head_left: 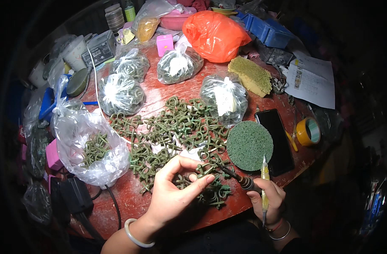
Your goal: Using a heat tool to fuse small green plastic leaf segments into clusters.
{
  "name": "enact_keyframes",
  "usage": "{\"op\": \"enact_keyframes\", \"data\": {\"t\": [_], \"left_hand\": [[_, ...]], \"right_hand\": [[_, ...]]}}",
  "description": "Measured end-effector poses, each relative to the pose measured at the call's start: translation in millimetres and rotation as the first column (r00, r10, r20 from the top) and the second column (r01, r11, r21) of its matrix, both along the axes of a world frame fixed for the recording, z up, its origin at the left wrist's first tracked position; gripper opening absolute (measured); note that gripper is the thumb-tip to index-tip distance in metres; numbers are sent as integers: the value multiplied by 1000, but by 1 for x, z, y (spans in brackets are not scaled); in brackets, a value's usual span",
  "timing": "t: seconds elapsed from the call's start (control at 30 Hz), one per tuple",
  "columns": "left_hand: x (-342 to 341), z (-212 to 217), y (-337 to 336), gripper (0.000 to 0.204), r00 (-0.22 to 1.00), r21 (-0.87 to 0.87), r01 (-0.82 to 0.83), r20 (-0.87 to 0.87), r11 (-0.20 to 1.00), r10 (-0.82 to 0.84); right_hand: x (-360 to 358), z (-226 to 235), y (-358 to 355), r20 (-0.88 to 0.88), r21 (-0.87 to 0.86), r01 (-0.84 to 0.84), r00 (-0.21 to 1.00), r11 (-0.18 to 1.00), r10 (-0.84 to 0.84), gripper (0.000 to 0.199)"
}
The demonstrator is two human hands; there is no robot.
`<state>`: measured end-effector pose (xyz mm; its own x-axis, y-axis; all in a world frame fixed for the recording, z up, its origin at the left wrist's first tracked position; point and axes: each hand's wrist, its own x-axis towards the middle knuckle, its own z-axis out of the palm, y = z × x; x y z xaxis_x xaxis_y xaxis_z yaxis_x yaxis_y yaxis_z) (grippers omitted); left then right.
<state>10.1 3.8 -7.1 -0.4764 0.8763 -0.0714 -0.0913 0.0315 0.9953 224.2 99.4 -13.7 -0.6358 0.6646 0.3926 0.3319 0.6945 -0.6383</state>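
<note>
2 tools are in my right hand, its fingers curled closed around them: a yellow-handled pick with its metal point facing away from me, and a brown-gripped pen tool whose dark tip slants left. My left hand is narrowed to a pinch, thumb and forefinger on 1 green ring-shaped piece. That piece sits just in front of the dark tip; whether they touch, I cannot tell.

More of the same lie in a loose green heap on the red tabletop, beyond and around my left fingers. To the left, an open clear bag holds a smaller batch; 4 tied clear bags stand behind the heap. Beside my right hand, a round green pad overlaps the edge of a black phone.

To work well here, I judge a light pinch best: firm enough that the piece cannot roll, soft enough not to bend its thin band. Small turns from the left fingers should present each spot to the dark tip, which wants a steady wrist and a brief touch. The thumb belongs well behind that tip, and the pick's point clear of the band.
</note>
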Motion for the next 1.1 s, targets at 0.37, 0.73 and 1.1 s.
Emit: {"op": "enact_keyframes", "data": {"t": [0.37,0.73,1.1], "left_hand": [[0,-1,0,23,1000,12,-6,30,1000,5],[-1,-1,1,24,1000,4,1,-26,1000,-1],[1,1,0,25,998,-13,-12,-67,1000,11]], "right_hand": [[-1,-1,0,8,23,3,1000,1000,-3,29],[13,-8,1,-29,-70,151,988,986,-153,25],[21,16,18,189,297,200,946,933,-263,24]]}}
